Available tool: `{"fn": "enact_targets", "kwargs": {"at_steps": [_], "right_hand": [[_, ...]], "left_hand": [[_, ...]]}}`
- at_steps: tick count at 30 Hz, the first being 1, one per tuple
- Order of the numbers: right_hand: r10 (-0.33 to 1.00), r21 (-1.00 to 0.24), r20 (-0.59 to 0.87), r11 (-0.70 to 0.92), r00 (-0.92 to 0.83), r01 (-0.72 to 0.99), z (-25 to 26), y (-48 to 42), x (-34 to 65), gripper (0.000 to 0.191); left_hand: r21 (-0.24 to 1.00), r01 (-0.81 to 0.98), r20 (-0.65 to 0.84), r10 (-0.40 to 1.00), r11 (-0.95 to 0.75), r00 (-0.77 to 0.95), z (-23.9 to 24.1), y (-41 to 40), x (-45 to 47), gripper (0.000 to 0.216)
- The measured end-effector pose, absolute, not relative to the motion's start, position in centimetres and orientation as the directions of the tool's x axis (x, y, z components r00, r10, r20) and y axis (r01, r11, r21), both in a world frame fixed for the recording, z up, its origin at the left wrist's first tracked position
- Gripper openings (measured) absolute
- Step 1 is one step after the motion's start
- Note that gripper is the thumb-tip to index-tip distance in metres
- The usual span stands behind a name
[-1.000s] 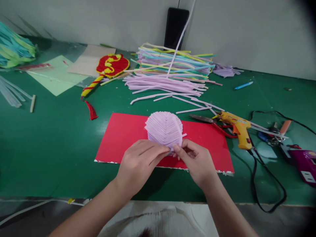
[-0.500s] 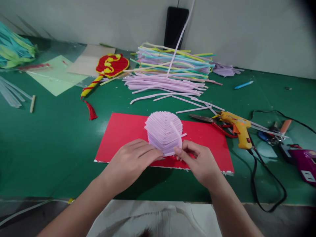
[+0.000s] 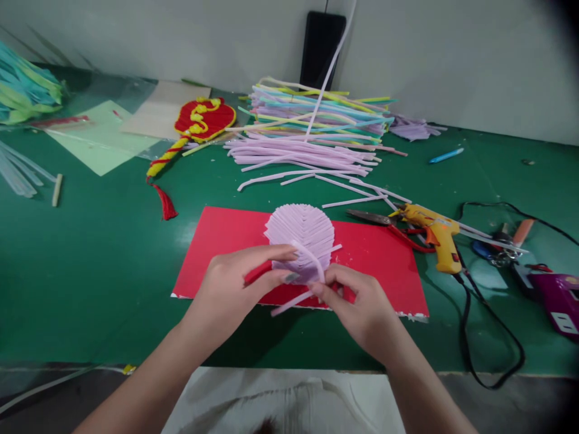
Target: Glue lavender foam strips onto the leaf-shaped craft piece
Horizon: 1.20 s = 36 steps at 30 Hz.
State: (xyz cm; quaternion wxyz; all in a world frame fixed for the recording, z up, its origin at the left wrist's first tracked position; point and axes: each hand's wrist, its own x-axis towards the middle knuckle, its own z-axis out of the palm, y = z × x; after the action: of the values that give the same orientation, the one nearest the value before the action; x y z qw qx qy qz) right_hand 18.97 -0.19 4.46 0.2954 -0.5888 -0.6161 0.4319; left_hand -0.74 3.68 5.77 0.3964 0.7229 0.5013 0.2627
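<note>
A round, leaf-patterned piece made of pale lilac strips (image 3: 301, 232) lies on a red sheet (image 3: 226, 238) on the green table. My left hand (image 3: 239, 286) rests at the piece's near left edge, its fingers reaching over a loose lilac strip (image 3: 310, 260). That strip arches up from the piece and runs down between both hands. My right hand (image 3: 357, 301) pinches the strip near its lower end, fingers closed round it.
A pile of lilac, blue and yellow strips (image 3: 312, 129) lies behind the red sheet. To the right are scissors (image 3: 375, 218), a yellow glue gun (image 3: 434, 232) with a black cable (image 3: 479, 337) and a purple device (image 3: 558, 298). A red and yellow fan ornament (image 3: 199, 123) lies at the left.
The loose lilac strip lay flat across the piece; now it is lifted and bent into an arch between my hands. My left hand's fingers have moved over it.
</note>
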Motion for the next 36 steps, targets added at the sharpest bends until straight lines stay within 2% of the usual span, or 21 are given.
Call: {"fn": "enact_targets", "kwargs": {"at_steps": [2,5,14,23,36], "right_hand": [[0.975,-0.885,-0.156,-0.068,-0.156,0.46,4.7,-0.4,18.6,0.027],[0.975,-0.895,-0.142,-0.053,-0.171,0.443,5.0,-0.5,18.1,0.026],[0.978,-0.889,-0.118,-0.028,-0.17,0.458,4.6,-0.3,18.0,0.027],[0.978,-0.858,-0.065,0.048,-0.2,0.511,4.4,0.2,18.0,0.027],[0.973,-0.847,-0.081,0.048,-0.218,0.529,4.2,-0.1,17.7,0.026]], "left_hand": [[0.909,0.415,-0.101,0.953,-0.028,0.286,5.9,3.6,-0.1,0.015],[0.952,0.288,-0.174,0.958,0.105,0.228,5.9,3.6,0.7,0.013],[0.964,0.059,-0.265,0.946,0.258,0.187,4.6,4.3,1.6,0.016],[0.922,-0.091,-0.351,0.91,0.377,0.221,4.3,4.7,2.2,0.019],[0.917,-0.197,-0.309,0.929,0.348,0.202,4.3,4.6,3.2,0.02]]}}
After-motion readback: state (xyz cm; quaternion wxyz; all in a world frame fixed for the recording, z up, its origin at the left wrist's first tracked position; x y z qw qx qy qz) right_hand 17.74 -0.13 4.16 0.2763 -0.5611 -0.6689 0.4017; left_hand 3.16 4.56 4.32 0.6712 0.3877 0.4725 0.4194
